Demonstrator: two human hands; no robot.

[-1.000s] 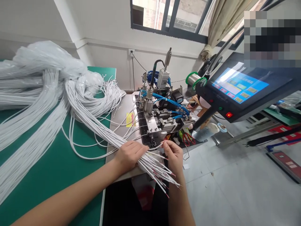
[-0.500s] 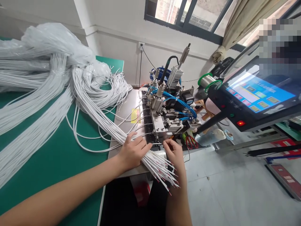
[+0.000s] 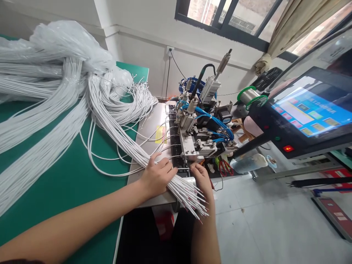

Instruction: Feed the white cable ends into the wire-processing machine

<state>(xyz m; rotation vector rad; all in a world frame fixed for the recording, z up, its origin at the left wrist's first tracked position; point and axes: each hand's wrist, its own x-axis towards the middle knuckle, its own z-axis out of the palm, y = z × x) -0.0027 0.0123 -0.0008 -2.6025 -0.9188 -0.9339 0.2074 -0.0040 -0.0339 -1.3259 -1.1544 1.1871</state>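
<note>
- White sheathed wires spill across most of the green bench mat; their far ends run off the left edge, partly under a crumpled clear plastic bag.
- Pale wall, a dark-framed window and a beige curtain close the room; the grey floor lies to the right.
- Black-cased touchscreen glows blue; its right side is cut off, its labels too small to read.
- Metal machine of shiny blocks, blue hoses and a tilted probe sits on a steel plate; its inner workings are hard to make out.
- Fanned bundle of wire ends, some with red tips, juts over the plate's front edge.
- Left hand lies palm-down, fingers curled loosely over that bundle, pressing it onto the plate.
- Right hand is pinched closed at the machine's front edge; a single thin wire runs toward its fingertips, though the contact itself is hidden.
- Red-handled scissors lie just right of that hand.
</note>
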